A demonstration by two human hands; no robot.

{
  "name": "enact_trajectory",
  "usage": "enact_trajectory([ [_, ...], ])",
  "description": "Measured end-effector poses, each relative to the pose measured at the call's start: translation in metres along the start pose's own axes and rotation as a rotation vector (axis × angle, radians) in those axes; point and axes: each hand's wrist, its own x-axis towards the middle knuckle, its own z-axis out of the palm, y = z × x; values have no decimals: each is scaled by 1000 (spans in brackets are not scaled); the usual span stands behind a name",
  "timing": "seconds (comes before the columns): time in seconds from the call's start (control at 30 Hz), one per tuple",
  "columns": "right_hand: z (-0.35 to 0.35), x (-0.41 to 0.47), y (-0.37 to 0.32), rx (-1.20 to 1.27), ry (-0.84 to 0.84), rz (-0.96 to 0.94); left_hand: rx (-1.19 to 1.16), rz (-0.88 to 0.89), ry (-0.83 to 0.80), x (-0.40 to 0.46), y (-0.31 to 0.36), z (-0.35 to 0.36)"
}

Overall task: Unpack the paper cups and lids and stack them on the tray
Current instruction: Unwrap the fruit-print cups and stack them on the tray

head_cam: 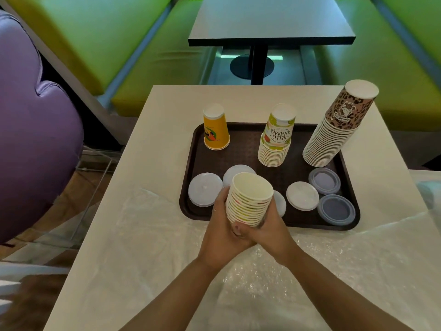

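A: Both hands wrap a nested stack of paper cups (249, 199), mouth up, held over the near edge of the tray (238, 222). Left hand (223, 231) curls round the left side and base; right hand (268, 229) curls round the right side, fingers meeting underneath.

B: And on the tray?

A: Far left corner, a short yellow stack (216, 130), upside down. Far middle, a "Hello Summer" stack (275, 139), same print family as the held ones, I'd judge. Far right corner, a tall leopard-print stack (334, 134), leaning a little. Lids (302, 195) lie flat along the near side. Plastic wrapping (167, 247) covers the table on this side of the tray.

B: How to land this one well?

A: Likely flip it mouth-down, matching the others. Keep both palms squeezing evenly so the nested cups don't slide apart mid-turn. Set it on bare tray, clear of the lids; a rim resting on a lid would tilt the stack.
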Motion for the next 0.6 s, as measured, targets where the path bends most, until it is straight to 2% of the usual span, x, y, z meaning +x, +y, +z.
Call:
enact_trajectory([
  [0.1,-6,4,-4,204,-43,61,23,4,-67,9,15,-7],
  [0.2,-12,10,-10,432,-6,152,14,-68,-160,20,35,-12],
  [0.3,-14,13,-20,608,14,271,68,-95,-153,32,45,-14],
  [0.43,-12,16,-26,685,12,353,147,-97,-69,40,49,-13],
  [0.6,-13,15,-26,657,23,324,171,-123,-15,40,51,-9],
])
